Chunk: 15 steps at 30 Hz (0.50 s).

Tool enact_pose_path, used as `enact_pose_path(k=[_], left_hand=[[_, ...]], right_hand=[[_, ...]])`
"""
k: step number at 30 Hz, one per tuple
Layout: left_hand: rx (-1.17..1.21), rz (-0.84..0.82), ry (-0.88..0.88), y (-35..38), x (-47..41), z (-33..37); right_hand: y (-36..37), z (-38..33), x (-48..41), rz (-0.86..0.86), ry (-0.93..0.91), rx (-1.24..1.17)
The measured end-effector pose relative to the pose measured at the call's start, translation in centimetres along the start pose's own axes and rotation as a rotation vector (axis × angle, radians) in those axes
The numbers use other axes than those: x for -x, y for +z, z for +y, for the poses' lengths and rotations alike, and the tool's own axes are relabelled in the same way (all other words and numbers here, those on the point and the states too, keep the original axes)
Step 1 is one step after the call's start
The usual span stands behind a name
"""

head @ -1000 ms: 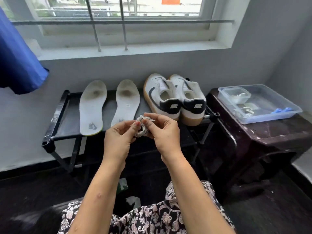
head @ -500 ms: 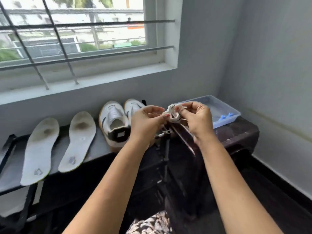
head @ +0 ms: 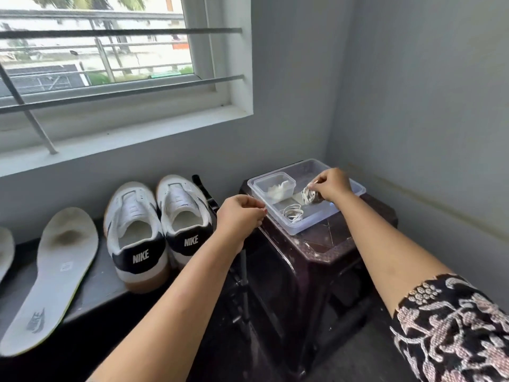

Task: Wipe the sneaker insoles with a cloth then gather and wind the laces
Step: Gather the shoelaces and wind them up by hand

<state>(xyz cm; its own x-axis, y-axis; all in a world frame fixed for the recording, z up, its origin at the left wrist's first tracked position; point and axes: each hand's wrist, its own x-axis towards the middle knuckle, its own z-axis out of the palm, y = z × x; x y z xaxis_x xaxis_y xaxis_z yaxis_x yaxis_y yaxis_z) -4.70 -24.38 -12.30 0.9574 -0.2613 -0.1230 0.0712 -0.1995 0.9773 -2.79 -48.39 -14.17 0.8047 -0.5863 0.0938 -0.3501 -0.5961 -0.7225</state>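
1. In the tray (head: 308,226), clear plastic, on the dark desk (head: 325,244) in the room's right corner: the right hand (head: 333,186). Its fingers are curled and pinch a wound lace bundle (head: 309,194) between thumb and fingertips. The bundle sits low inside the tray; whether it touches the floor cannot be told.
2. Second lace (head: 293,212): white, loosely coiled, flat on the tray floor. It lies just nearer the camera than the bundle and apart from it.
3. Tub (head: 260,188): small and clear, standing in the tray's far left corner. A white cloth (head: 278,188) is crumpled inside.
4. Left hand (head: 239,216): in the air beside the tray's left rim, between sneakers and tray. Fingers are curled in with the thumb against the fingertips; nothing is seen in it.
5. Sneakers (head: 135,238): a pair, white with black heel tabs and tan soles. They stand side by side on the dark rack (head: 104,282) left of the desk, heels toward the camera.
6. Insole (head: 55,277): white, flat on the rack just left of the sneakers, with a dark stain at the far end. A second insole (head: 5,249) is cut off by the left edge.
7. Window (head: 96,51): barred, above the rack.
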Motion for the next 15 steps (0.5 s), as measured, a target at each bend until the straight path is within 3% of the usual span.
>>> enact_pose_path(k=[9, 15], left_hand=[[-0.024, -0.036, -0.025, 1.0, -1.8, -1.6], [0.018, -0.076, -0.066, 0.9, -1.1, -2.3]], right_hand=[[1.8, 1.5, -1.3, -0.297, -0.032, 0.370], [2.5, 1.7, -1.6, -0.312, -0.051, 0.465]])
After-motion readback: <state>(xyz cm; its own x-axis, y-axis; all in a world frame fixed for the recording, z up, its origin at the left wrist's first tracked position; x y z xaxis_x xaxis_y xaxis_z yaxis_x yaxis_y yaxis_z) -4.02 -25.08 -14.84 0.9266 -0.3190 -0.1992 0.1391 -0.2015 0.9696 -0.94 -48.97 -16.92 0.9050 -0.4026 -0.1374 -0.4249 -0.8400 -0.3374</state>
